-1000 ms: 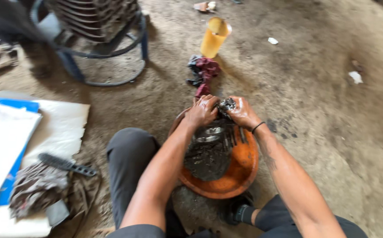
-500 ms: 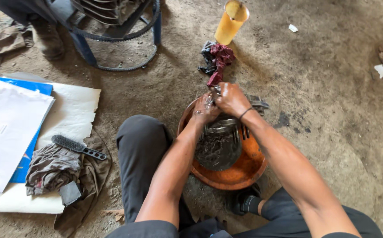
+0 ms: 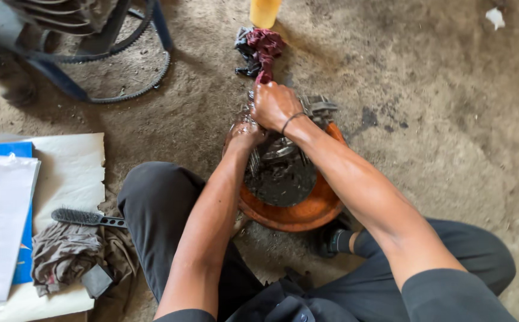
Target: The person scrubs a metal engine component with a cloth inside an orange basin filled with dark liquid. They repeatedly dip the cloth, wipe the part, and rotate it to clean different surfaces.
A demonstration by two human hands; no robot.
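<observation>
I am squatting over an orange basin (image 3: 307,213) on the dirt floor. A greasy metal engine part (image 3: 283,167) with fins stands in it, in dark dirty liquid. My right hand (image 3: 274,104) closes over the far top edge of the part; a thin band circles its wrist. My left hand (image 3: 244,134) grips the part's left side, fingers wet and shiny. Both forearms reach forward from my dark trousers. The part's far end is hidden under my hands.
A dark red rag (image 3: 259,50) lies just beyond the basin, with a yellow bottle (image 3: 264,12) behind it. A blue metal frame with a rubber belt (image 3: 122,83) stands at the upper left. At left lie white sheets (image 3: 9,220), a brush (image 3: 86,218) and a grey cloth (image 3: 62,256).
My view has tilted down and closer. My right hand has shifted across to the far left top of the engine part, next to my left hand, and the part has turned in the basin.
</observation>
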